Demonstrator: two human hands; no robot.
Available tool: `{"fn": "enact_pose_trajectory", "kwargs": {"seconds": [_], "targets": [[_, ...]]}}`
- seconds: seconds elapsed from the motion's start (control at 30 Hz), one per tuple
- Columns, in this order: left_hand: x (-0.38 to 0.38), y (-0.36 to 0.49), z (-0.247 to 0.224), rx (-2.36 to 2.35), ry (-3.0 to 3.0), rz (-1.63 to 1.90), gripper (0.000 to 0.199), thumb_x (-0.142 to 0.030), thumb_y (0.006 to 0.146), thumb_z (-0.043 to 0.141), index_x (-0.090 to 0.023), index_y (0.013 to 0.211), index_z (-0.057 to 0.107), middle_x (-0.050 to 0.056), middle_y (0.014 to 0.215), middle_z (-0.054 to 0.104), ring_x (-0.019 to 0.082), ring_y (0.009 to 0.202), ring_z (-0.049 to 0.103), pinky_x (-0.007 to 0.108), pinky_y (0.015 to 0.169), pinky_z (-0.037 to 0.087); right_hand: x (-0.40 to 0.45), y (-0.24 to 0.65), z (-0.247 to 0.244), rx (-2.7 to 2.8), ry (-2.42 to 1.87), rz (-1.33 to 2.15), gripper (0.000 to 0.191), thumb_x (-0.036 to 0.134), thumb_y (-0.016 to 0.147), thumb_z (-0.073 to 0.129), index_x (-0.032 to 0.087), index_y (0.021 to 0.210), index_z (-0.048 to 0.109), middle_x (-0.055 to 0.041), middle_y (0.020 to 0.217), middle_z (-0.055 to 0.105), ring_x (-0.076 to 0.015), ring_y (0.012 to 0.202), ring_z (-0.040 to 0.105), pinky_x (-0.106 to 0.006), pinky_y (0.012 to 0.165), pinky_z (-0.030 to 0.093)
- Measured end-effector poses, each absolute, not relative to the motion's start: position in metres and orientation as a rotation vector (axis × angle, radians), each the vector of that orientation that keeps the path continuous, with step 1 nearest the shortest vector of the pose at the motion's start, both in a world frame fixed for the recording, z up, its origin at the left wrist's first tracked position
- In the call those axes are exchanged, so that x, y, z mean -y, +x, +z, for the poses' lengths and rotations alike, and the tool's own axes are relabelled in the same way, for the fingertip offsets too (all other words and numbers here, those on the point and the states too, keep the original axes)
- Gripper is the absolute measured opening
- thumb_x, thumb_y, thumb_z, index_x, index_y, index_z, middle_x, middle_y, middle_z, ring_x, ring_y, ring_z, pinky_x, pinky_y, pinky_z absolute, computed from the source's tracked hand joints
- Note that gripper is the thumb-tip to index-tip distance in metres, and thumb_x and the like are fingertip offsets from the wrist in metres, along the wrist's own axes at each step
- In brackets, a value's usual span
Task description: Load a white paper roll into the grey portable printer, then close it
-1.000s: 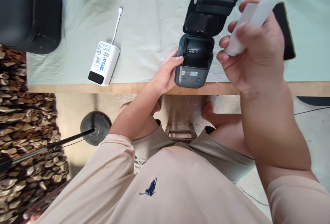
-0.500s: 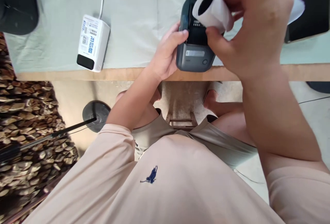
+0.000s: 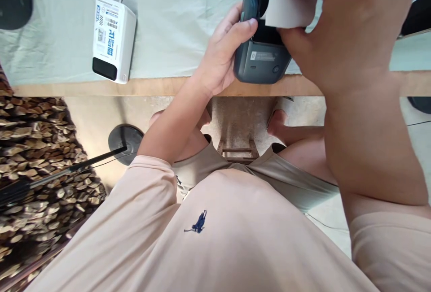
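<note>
A dark grey label printer (image 3: 264, 63) stands near the table's front edge with its compartment uncovered. My left hand (image 3: 224, 54) grips its left side, the thumb over the rim. A white paper roll (image 3: 286, 7) is pinched between the thumb and fingers of my right hand (image 3: 323, 27). The roll lies on its side over the dark compartment, its hollow end facing left. How deep it sits cannot be made out. The back of my right hand hides the printer's right side.
A white box-shaped device (image 3: 112, 38) with a cable stands on the cloth-covered table (image 3: 168, 18) at left. Dark objects lie at the top left and right edges. Below left are a black round stand base (image 3: 125, 144) and stacked firewood (image 3: 43, 148).
My right hand has brought the paper roll lower into the printer's compartment and turned it more level. The view has shifted slightly. My left hand still holds the printer.
</note>
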State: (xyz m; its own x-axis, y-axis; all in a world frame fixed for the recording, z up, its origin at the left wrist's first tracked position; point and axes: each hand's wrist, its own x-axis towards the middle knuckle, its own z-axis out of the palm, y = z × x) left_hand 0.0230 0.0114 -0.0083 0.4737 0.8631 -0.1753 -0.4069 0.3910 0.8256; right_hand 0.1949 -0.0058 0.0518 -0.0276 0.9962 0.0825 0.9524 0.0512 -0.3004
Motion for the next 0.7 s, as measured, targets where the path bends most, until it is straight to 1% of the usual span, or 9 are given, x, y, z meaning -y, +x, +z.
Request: {"fn": "enact_pose_trajectory", "kwargs": {"seconds": [0.07, 0.2, 0.3, 0.4, 0.43, 0.5, 0.57, 0.6, 0.7], "targets": [[-0.011, 0.022, -0.007, -0.707, 0.808, 0.884, 0.02, -0.022, 0.106, 0.044, -0.023, 0.112, 0.063, 0.002, 0.093, 0.069, 0.031, 0.127, 0.083, 0.04, 0.091, 0.067, 0.005, 0.194, 0.046, 2.144, -1.996, 0.128, 0.052, 0.01, 0.078, 0.069, 0.021, 0.127, 0.078, -0.0125, 0.12, 0.081, -0.0562, 0.131, 0.072, -0.077, 0.104, 0.058], [-0.011, 0.02, -0.007, -0.756, 0.863, 0.806, 0.008, -0.04, 0.098, 0.061, -0.039, 0.102, 0.069, 0.007, 0.11, 0.081, 0.04, 0.137, 0.071, 0.054, 0.108, 0.067, 0.001, 0.21, 0.029, 2.194, -1.808, 0.164, 0.028, 0.02, 0.084, 0.073, 0.024, 0.112, 0.077, -0.0095, 0.11, 0.079, -0.0539, 0.134, 0.071, -0.077, 0.108, 0.054], [-0.013, 0.019, -0.007, -0.657, 0.803, 0.84, 0.013, -0.032, 0.102, 0.058, -0.032, 0.101, 0.07, 0.008, 0.117, 0.084, 0.043, 0.154, 0.063, 0.06, 0.119, 0.065, 0.004, 0.22, 0.017, 2.181, -1.6, 0.025, 0.023, 0.041, 0.095, 0.07, 0.025, 0.111, 0.078, -0.0081, 0.103, 0.077, -0.0494, 0.124, 0.074, -0.073, 0.101, 0.053], [-0.015, 0.02, -0.004, -0.597, 0.718, 0.832, 0.024, -0.03, 0.11, 0.049, -0.026, 0.102, 0.071, 0.007, 0.123, 0.085, 0.045, 0.169, 0.054, 0.063, 0.124, 0.065, 0.01, 0.217, 0.006, 2.122, -1.33, -0.031, 0.033, 0.055, 0.106, 0.06, 0.027, 0.105, 0.079, -0.006, 0.1, 0.079, -0.0429, 0.115, 0.076, -0.068, 0.096, 0.053], [-0.015, 0.02, -0.002, -0.637, 0.708, 0.828, 0.032, -0.031, 0.113, 0.042, -0.023, 0.109, 0.073, 0.007, 0.124, 0.085, 0.046, 0.169, 0.053, 0.064, 0.123, 0.066, 0.012, 0.214, 0.002, 2.076, -1.261, -0.024, 0.032, 0.054, 0.107, 0.061, 0.028, 0.102, 0.079, -0.0044, 0.101, 0.081, -0.0402, 0.114, 0.076, -0.066, 0.096, 0.053], [-0.016, 0.02, 0.0, -0.717, 0.71, 0.791, 0.044, -0.033, 0.116, 0.036, -0.024, 0.135, 0.075, 0.006, 0.127, 0.085, 0.044, 0.17, 0.054, 0.064, 0.124, 0.066, 0.015, 0.208, -0.006, 1.974, -1.191, -0.02, 0.024, 0.048, 0.105, 0.065, 0.029, 0.097, 0.078, -0.002, 0.101, 0.083, -0.0351, 0.113, 0.076, -0.062, 0.097, 0.051], [-0.016, 0.019, -0.001, -0.774, 0.715, 0.793, 0.046, -0.029, 0.114, 0.044, -0.024, 0.153, 0.066, 0.005, 0.127, 0.085, 0.042, 0.168, 0.057, 0.063, 0.128, 0.062, 0.016, 0.205, -0.012, 1.947, -1.195, -0.013, 0.022, 0.045, 0.106, 0.065, 0.031, 0.097, 0.079, -0.0013, 0.103, 0.084, -0.0318, 0.116, 0.075, -0.059, 0.1, 0.049], [-0.016, 0.018, -0.003, -0.767, 0.737, 0.805, 0.044, -0.028, 0.109, 0.052, -0.028, 0.15, 0.067, 0.006, 0.126, 0.085, 0.041, 0.164, 0.059, 0.061, 0.129, 0.061, 0.016, 0.205, -0.014, 1.953, -1.183, -0.002, 0.023, 0.047, 0.106, 0.064, 0.032, 0.098, 0.08, -0.0015, 0.103, 0.084, -0.0313, 0.117, 0.075, -0.059, 0.102, 0.049], [-0.016, 0.017, -0.014, -0.707, 0.82, 0.862, 0.019, -0.03, 0.094, 0.073, -0.033, 0.111, 0.066, 0.004, 0.114, 0.086, 0.042, 0.148, 0.07, 0.055, 0.118, 0.067, 0.014, 0.21, -0.015, 1.916, -1.034, 0.077, 0.029, 0.053, 0.106, 0.065, 0.032, 0.098, 0.083, -0.0029, 0.102, 0.081, -0.0302, 0.112, 0.075, -0.056, 0.104, 0.054]]}}
